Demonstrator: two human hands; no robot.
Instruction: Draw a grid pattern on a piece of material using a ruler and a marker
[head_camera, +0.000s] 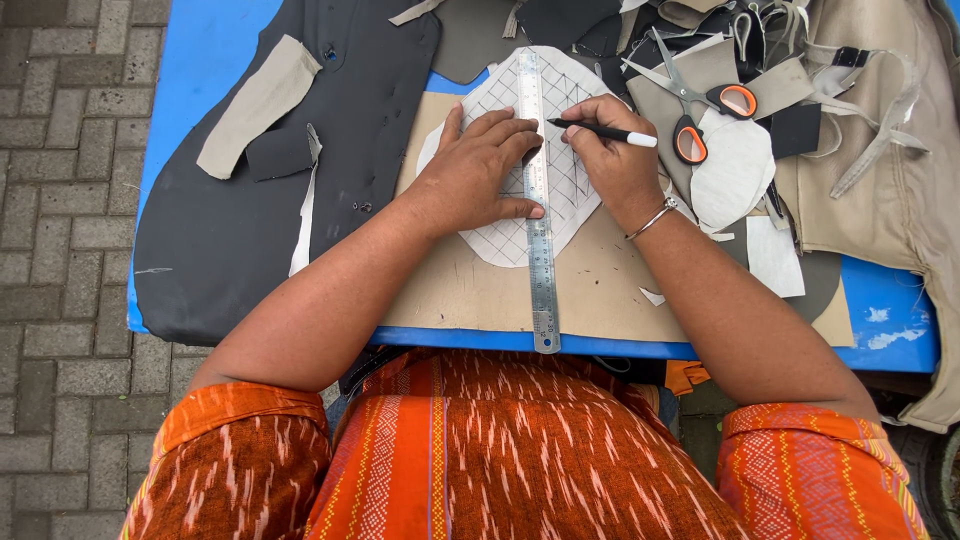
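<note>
My left hand (478, 170) lies flat, fingers spread, pressing a long metal ruler (540, 270) onto a white oval cut-out (500, 240) marked with a crosshatch grid. My right hand (615, 160) grips a black pen (610, 133) with a white end, its tip against the ruler's right edge near the top of the cut-out. A silver bangle sits on my right wrist. The white piece rests on a tan cardboard sheet (470, 295), and the ruler's lower end sticks out past the table's front edge.
Orange-handled scissors (700, 105) lie just right of my right hand. A large black leather sheet (250, 200) covers the left of the blue table (895, 330). Beige fabric, straps and offcuts (880, 150) crowd the right. A brick pavement (60, 200) lies beyond the table's left edge.
</note>
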